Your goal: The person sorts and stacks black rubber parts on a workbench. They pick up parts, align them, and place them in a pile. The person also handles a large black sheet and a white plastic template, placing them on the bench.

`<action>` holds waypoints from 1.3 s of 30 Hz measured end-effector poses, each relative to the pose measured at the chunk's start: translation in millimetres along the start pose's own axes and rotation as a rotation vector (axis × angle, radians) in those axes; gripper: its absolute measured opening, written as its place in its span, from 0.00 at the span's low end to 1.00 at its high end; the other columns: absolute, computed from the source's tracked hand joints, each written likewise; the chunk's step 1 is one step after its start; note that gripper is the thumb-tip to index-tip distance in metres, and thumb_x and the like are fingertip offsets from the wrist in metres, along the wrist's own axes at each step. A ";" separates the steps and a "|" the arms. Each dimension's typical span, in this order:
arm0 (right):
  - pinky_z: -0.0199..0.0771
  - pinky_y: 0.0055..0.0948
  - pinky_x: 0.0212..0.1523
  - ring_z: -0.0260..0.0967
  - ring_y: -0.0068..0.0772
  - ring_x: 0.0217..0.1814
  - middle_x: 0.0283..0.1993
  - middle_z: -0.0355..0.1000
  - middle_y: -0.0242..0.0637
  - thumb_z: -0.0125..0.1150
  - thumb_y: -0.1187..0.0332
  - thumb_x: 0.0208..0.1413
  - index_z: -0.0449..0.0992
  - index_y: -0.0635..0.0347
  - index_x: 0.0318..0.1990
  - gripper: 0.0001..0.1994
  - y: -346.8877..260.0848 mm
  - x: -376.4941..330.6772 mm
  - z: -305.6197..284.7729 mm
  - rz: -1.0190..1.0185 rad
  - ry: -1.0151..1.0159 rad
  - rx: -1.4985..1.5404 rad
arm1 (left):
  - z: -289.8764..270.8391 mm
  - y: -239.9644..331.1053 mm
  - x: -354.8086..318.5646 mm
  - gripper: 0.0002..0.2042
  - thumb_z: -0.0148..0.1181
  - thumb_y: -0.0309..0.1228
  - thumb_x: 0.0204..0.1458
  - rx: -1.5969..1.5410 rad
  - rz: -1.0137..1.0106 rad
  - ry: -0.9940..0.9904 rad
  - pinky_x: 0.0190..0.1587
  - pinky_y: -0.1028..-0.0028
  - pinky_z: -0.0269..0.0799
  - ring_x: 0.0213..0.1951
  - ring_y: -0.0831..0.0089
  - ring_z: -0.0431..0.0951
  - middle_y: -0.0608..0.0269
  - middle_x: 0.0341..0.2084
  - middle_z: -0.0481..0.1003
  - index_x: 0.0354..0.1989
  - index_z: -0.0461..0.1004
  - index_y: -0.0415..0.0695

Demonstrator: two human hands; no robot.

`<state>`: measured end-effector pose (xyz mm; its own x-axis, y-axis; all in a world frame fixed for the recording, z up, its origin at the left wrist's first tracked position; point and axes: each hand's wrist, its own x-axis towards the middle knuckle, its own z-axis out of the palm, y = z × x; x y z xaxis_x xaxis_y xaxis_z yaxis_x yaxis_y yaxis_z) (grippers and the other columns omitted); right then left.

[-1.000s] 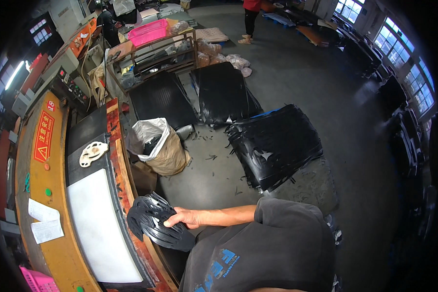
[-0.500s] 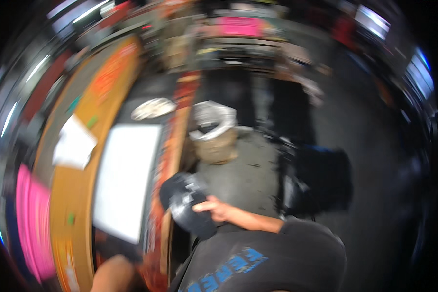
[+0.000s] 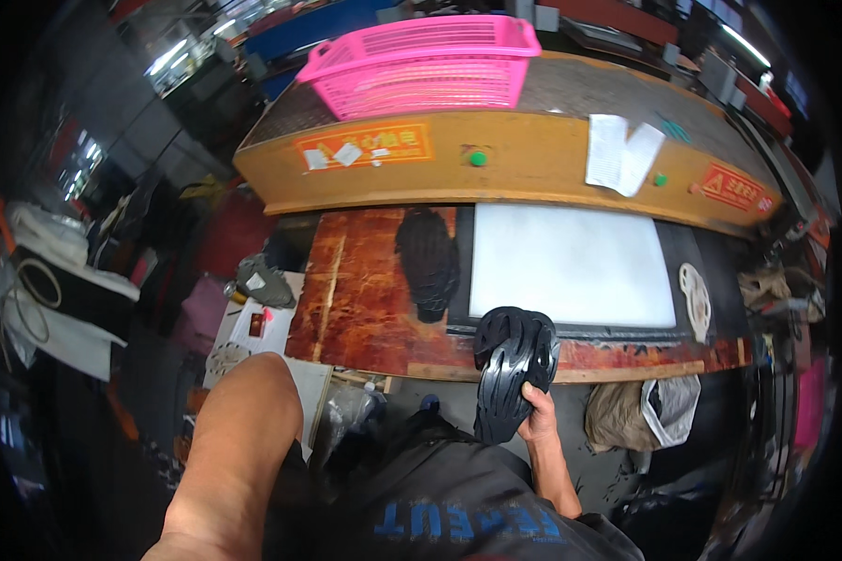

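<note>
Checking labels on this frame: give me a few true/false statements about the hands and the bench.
1. The right hand grips a black grooved rubber piece. True.
2. A blue basket sits on top of the yellow machine housing. False: the basket is pink.
3. A second black rubber piece lies on the wooden bench top, left of the white panel. True.
4. The left hand holds a white cut-out piece. False: the left hand is out of view; only the forearm shows, and the white cut-out lies right of the panel.
</note>
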<state>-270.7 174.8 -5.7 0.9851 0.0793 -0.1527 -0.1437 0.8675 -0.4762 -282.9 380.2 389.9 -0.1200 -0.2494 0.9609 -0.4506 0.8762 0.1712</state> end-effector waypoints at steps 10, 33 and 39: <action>0.79 0.46 0.63 0.77 0.47 0.61 0.62 0.74 0.48 0.71 0.66 0.55 0.64 0.67 0.70 0.36 24.7 31.5 36.7 0.022 0.010 -0.033 | -54.9 6.7 -15.6 0.19 0.53 0.41 0.67 -0.002 0.017 -0.007 0.43 0.63 0.79 0.41 0.60 0.80 0.46 0.40 0.78 0.48 0.77 0.33; 0.77 0.38 0.63 0.76 0.33 0.59 0.59 0.77 0.38 0.69 0.69 0.59 0.70 0.62 0.67 0.29 14.9 -133.6 -11.0 -0.716 0.396 0.151 | 84.4 -171.2 -90.0 0.20 0.53 0.42 0.69 -0.753 -0.669 -0.152 0.44 0.62 0.78 0.39 0.58 0.79 0.45 0.41 0.77 0.48 0.76 0.33; 0.79 0.38 0.62 0.77 0.33 0.59 0.59 0.78 0.39 0.70 0.69 0.58 0.71 0.62 0.66 0.28 2.1 -142.5 -35.5 -0.676 0.347 0.160 | 100.4 -166.7 -82.2 0.20 0.53 0.42 0.69 -0.626 -0.678 -0.085 0.44 0.62 0.78 0.39 0.58 0.79 0.45 0.41 0.77 0.48 0.75 0.33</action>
<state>-414.7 147.9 -15.8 0.7639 -0.6281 -0.1485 0.5197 0.7350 -0.4354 -286.7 213.2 260.5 -0.0814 -0.7981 0.5970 0.1092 0.5883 0.8012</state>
